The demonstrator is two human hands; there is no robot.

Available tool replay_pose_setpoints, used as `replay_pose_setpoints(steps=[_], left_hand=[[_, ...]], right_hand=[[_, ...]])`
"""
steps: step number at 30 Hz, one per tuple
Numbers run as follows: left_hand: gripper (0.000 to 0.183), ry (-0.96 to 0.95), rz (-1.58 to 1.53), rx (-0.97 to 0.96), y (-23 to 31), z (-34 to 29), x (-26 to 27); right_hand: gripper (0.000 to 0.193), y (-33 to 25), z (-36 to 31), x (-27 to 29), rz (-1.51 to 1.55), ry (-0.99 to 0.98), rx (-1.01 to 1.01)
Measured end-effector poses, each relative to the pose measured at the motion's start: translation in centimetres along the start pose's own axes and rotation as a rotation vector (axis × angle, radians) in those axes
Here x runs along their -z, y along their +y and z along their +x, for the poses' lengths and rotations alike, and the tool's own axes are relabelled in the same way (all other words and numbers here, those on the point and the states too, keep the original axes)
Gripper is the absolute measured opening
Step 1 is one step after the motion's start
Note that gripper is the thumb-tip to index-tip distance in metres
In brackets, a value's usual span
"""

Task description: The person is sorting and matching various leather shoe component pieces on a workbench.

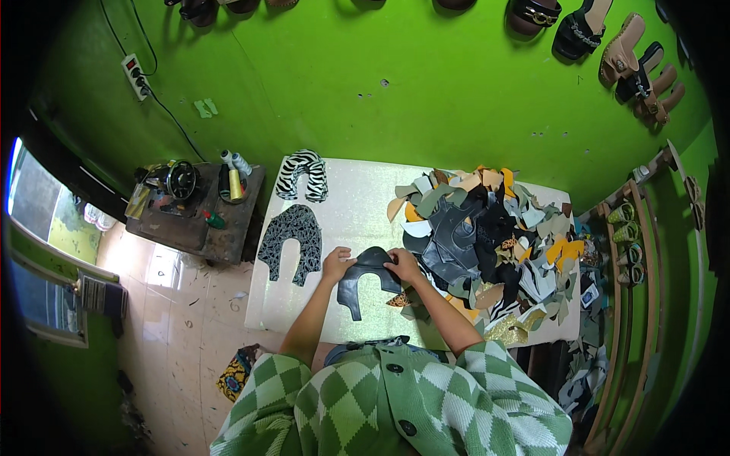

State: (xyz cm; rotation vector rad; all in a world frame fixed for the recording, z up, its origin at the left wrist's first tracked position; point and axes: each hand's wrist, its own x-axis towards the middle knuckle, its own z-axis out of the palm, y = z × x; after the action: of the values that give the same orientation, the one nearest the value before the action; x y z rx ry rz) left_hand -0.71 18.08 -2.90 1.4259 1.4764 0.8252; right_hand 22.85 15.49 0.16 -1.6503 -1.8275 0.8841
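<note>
- By the near edge of the table, around its middle, is the black U-shaped piece, legs toward that edge.
- The left hand and right hand each pinch one upper side.
- Light, even tension should avoid creases; its legs are best kept off the scrap pile along the right edge.

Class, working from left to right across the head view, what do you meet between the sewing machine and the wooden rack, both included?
Sewing machine, yellow thread cone, grey-and-black patterned piece, left hand, plain black piece, right hand, scrap pile, wooden rack.
</note>
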Motion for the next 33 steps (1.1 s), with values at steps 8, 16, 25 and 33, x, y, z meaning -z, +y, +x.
replay_pose_setpoints(steps=[8, 16, 25, 33], left_hand=[[0.026, 0.04, 0.114, -0.064, 0.3, -1.1, -0.5], [0.03, 0.127, 0.33, -0.246, 1.7, -3.1, -0.3], [0.051, 0.026, 0.215, -0.276, 1.1, -3.4, -0.7], [0.047, -0.156, 0.057, -0.207, 2.4, -5.4, -4.1]], right_hand=[[0.025, -0.5, -0.6, 0.1, -0.035, 0.088, -0.045], [0.012, -0.9, 0.1, -0.9, 0.005, 0.219, -0.039], [0.007, 3.2, 2.4, 4.0, 0.303, 0.525, -0.146], [0.031, 4.6, -1.2, 12.3, 0.083, 0.572, 0.022]])
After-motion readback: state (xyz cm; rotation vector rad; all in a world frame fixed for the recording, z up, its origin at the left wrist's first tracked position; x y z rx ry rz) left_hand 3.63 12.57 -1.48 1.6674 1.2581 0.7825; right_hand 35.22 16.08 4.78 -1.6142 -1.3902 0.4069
